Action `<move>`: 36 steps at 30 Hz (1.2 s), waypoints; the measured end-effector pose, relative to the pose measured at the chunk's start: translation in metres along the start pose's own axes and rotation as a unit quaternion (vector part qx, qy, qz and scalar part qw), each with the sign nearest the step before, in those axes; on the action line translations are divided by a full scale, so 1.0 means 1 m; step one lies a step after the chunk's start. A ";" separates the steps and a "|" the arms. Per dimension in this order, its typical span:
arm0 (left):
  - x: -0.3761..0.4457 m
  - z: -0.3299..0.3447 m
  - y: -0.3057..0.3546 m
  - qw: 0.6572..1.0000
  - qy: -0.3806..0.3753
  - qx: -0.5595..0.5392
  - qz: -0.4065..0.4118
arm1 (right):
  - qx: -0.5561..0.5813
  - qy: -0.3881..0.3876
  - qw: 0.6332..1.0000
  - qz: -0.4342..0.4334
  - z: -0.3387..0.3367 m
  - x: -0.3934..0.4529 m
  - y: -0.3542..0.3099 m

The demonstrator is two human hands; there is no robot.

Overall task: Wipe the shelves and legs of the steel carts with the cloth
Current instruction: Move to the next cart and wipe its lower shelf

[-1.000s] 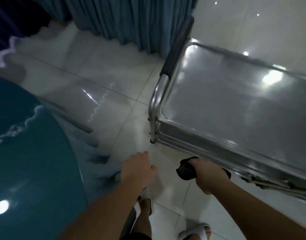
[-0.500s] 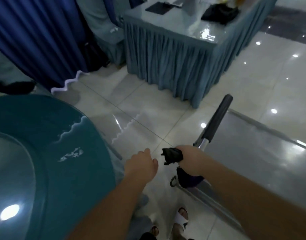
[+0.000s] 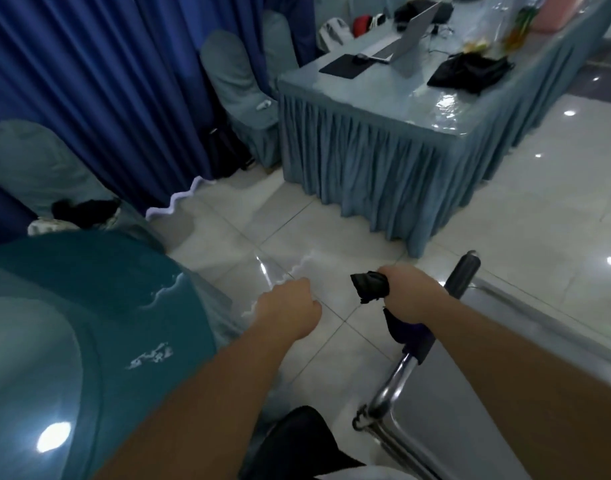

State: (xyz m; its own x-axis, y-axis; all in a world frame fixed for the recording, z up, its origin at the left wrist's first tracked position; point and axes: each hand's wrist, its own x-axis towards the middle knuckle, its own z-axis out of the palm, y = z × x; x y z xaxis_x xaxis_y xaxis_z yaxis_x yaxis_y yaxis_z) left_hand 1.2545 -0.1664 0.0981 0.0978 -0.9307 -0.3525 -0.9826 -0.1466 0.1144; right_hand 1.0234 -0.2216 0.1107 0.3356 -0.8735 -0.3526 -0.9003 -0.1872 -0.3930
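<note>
The right hand [image 3: 406, 292] grips a black cloth [image 3: 370, 286] and rests on the cart's [image 3: 470, 410] handle [image 3: 461, 275]. The left hand [image 3: 286, 311], just left of it, is loosely curled and holds nothing.

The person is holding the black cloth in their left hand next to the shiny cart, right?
Not quite. The head view shows the black cloth gripped in the right hand, beside the shiny cart. The left hand holds nothing, its fingers loosely curled.
</note>
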 end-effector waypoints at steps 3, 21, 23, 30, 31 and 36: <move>0.039 -0.006 0.014 0.999 -0.012 0.010 0.035 | 0.023 0.011 0.999 0.028 -0.006 0.018 0.016; 0.355 -0.079 0.049 0.956 -0.111 0.064 0.264 | 0.064 0.022 0.937 0.343 -0.057 0.197 0.055; 0.377 -0.089 0.044 0.954 -0.112 0.065 0.269 | 0.059 0.018 0.933 0.356 -0.063 0.214 0.056; 0.424 -0.113 0.038 0.954 -0.114 0.057 0.272 | 0.064 0.028 0.932 0.355 -0.086 0.272 0.056; 0.430 -0.115 0.040 0.954 -0.115 0.057 0.271 | 0.065 0.030 0.934 0.349 -0.088 0.283 0.059; 0.468 -0.125 0.071 0.953 -0.109 0.060 0.277 | 0.060 0.031 0.945 0.319 -0.109 0.329 0.081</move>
State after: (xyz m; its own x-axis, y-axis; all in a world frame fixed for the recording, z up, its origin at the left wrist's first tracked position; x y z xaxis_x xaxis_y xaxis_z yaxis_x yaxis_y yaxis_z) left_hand 1.2501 -0.6541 0.0576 -0.4631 -0.7604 -0.4554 -0.8863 0.3984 0.2361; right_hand 1.0301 -0.5727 0.0553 -0.2856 -0.8171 -0.5007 -0.8747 0.4357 -0.2122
